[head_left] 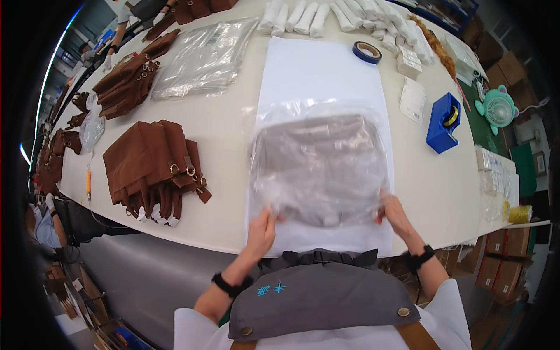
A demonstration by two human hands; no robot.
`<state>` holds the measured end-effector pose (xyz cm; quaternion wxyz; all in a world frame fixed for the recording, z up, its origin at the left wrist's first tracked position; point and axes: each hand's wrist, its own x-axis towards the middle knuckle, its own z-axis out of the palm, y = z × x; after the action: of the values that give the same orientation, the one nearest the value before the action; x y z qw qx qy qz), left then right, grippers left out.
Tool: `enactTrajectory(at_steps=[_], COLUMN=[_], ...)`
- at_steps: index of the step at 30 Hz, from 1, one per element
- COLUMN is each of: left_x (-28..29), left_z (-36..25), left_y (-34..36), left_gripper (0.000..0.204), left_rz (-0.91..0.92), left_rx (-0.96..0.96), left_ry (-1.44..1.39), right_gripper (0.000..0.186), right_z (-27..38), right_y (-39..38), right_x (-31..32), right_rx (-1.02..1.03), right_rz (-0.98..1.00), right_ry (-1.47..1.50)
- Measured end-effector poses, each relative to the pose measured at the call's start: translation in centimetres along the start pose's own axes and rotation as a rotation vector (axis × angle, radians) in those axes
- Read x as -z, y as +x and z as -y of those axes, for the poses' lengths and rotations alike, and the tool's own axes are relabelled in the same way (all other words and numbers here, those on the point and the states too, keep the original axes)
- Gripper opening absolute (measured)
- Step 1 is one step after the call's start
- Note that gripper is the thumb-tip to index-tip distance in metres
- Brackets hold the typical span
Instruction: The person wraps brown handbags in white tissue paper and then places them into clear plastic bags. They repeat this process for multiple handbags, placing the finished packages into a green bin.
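A clear plastic bag (318, 169) with a grey, flat, soft-looking item inside lies in front of me, over a white sheet (321, 76). What kind of item it is, I cannot make out through the shiny plastic. My left hand (262, 230) pinches the bag's near left corner, fingers closed. At the near right corner my right hand (396, 216) is also closed on the plastic. The near edge of the bag is slightly blurred.
Stacks of brown bags (146, 157) with metal rings lie at left. Flat clear plastic bags (204, 58) are behind them. A blue tape roll (367, 52), blue tape dispenser (443, 123), white paper-wrapped rolls (303, 18) and green fan (499, 109) stand farther off. People work at far left.
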<state>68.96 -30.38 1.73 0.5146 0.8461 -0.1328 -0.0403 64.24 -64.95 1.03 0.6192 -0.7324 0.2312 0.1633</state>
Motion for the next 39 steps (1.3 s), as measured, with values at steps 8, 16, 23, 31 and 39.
enactTrajectory(at_steps=[8, 16, 23, 31, 39], left_x=[3.6, 0.3, -2.6, -7.7, -6.7], left_z=[1.2, -4.5, -6.3, -1.3, -8.3], left_y=[1.9, 13.1, 15.4, 14.5, 16.0], left_gripper=[0.013, 0.039, 0.053, 0.031, 0.007], left_rz=[0.437, 0.038, 0.769, 0.537, 0.317], left_rx=[0.499, -0.611, -0.108, -0.548, -0.677], left_ry=[0.121, 0.794, 0.671, 0.375, 0.036], right_gripper=[0.038, 0.050, 0.049, 0.016, 0.062], right_z=[5.1, 0.7, 3.9, 11.9, 6.1], right_y=[4.4, 19.3, 19.0, 8.6, 7.8], right_x=[11.6, 16.5, 13.2, 6.2, -4.2], right_rx=[-0.103, 0.622, 0.377, 0.531, 1.033], right_rz=[0.154, -0.813, -0.684, -0.209, -0.308], right_ry=[-0.301, -0.956, -1.215, -0.053, -0.750])
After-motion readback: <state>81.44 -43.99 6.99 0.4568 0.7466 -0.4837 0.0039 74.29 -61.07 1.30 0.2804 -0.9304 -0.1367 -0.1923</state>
